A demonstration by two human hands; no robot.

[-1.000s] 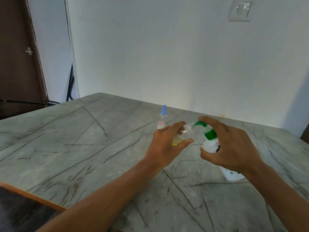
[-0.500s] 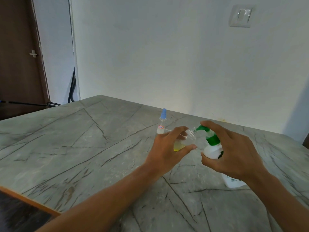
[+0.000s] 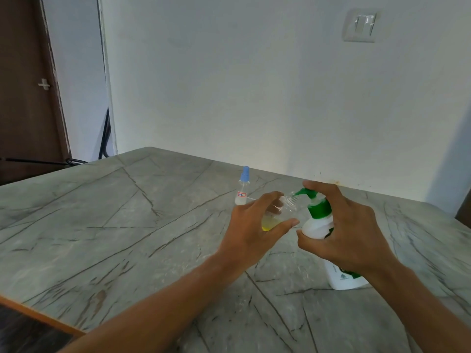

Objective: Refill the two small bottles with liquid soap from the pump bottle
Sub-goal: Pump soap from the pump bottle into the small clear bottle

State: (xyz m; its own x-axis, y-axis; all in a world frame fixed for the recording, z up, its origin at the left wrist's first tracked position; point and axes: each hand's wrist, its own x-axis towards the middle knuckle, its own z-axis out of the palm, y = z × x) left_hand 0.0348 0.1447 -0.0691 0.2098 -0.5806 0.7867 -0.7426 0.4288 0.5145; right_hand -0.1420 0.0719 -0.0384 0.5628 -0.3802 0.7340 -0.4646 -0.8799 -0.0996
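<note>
Clear, perhaps plastic small bottle (image 3: 274,217) tilts at pump bottle's (image 3: 317,225) green nozzle (image 3: 302,192).

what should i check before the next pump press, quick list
1. Left hand grips the open small bottle: ok.
2. Its mouth meets the pump nozzle: ok.
3. Right hand holds the pump bottle, finger on top: ok.
4. Room left in the small bottle: ok, soap only at the bottom.
5. Pump bottle base flat on the table: cannot tell.
6. Second bottle opened: not ok, blue cap on.

Small bottle (image 3: 272,218) at pump bottle's (image 3: 316,226) spout
</note>
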